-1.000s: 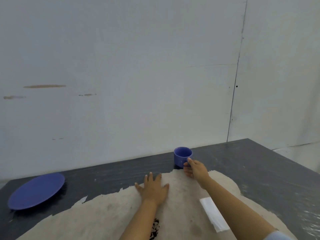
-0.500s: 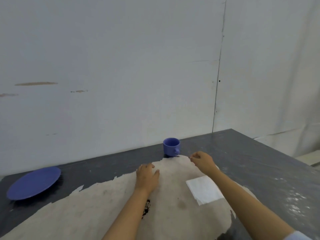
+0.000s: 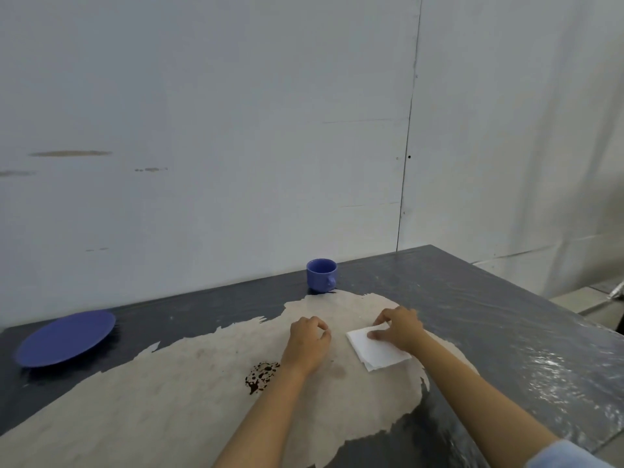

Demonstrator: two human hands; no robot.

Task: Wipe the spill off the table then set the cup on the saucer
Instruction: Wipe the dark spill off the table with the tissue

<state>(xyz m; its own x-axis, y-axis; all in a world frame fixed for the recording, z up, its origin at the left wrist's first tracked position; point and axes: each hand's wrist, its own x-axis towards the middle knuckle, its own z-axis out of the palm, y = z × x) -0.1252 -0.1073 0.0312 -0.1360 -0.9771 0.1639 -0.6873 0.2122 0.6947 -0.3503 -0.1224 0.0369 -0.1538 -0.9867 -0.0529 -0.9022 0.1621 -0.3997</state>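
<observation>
A blue cup stands upright near the table's far edge, nothing touching it. Far to the left lies a blue saucer. A dark speckled spill marks the worn beige patch of the dark table, just left of my left forearm. My right hand rests on a folded white napkin, fingers curling over its far corner. My left hand lies on the beige patch between spill and napkin, fingers curled loosely, holding nothing.
A white wall runs right behind the table's far edge. The table's right edge slants down toward the lower right, with pale floor beyond it. Shiny plastic film covers the dark surface on the right.
My right hand let go of the cup and came back onto the white napkin. My left hand's fingers curled in from flat. The cup stays where it was set.
</observation>
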